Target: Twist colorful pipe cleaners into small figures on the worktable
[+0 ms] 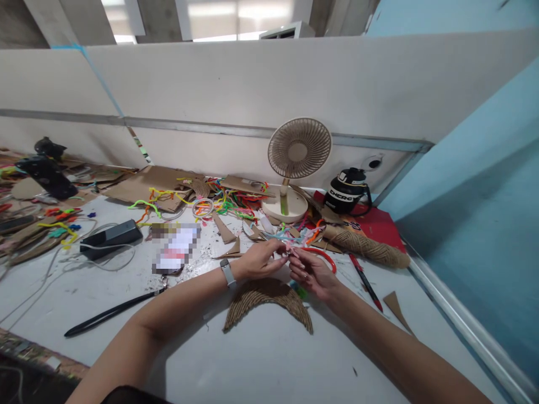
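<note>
Both hands meet above the table, fingertips pinched together on a small pink piece [289, 249] whose kind I cannot make out. My left hand [261, 259], with a watch [228, 273] on its wrist, comes in from the left. My right hand [312, 274] faces it, fingers curled around the other side of the piece. Just below them on the table lies a crescent [269, 292] covered in rows of brown twine. A bit of blue-green material [300, 291] shows under my right hand. Behind that hand curves a red strip [326, 258].
A desk fan [300, 148] and a black bottle [346, 191] stand at the back. A twine roll [368, 247] and red-black pen [365, 281] lie right. Colourful fuzzy strips [236, 199] and cardboard scraps [224, 227] are piled behind. Left are a black box-like device [112, 238] and strap [113, 314].
</note>
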A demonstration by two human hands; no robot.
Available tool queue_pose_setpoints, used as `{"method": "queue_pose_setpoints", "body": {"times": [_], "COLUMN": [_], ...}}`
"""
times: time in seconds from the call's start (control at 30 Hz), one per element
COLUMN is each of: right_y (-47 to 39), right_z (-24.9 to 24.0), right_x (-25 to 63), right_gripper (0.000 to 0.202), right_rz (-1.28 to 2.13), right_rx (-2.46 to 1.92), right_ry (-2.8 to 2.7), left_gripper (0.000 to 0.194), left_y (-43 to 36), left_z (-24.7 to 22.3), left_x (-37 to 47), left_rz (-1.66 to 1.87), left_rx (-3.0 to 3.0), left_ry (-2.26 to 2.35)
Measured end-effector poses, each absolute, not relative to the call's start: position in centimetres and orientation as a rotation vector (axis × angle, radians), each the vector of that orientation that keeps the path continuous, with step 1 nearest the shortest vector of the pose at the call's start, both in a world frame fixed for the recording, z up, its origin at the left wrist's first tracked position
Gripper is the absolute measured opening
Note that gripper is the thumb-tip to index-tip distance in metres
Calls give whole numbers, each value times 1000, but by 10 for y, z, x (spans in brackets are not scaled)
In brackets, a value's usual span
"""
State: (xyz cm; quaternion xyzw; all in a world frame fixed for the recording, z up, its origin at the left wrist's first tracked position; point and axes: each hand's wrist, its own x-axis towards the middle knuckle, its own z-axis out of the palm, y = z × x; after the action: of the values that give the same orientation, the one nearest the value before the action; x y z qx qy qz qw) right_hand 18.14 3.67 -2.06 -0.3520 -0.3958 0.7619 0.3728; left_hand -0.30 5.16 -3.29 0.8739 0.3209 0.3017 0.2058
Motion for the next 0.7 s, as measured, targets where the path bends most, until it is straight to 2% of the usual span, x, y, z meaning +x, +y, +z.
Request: {"method": "queue_pose_setpoints", "body": {"times": [0.2,0.37,0.53,0.7], "right_y": [36,37,34,30], "right_z": [-21,-20,-14,-11], "right_x": [183,182,180,183], "right_gripper": [31,34,37,46], "right_rz": [2074,2062,1771,1240], "right_rx": [-894,-1006,-1172,-1152], "right_ry": [-1009,-1083,-1296,-1528], "left_gripper": [31,26,22,29], "left_y": [52,58,58,58], "left_z": [-37,-42,-42,-43], "left_x": [0,2,2,6], "left_rz": [899,761,741,954], "left_rx": [2649,2828,2742,2240], "left_ry": [1030,1119,1195,1169]}}
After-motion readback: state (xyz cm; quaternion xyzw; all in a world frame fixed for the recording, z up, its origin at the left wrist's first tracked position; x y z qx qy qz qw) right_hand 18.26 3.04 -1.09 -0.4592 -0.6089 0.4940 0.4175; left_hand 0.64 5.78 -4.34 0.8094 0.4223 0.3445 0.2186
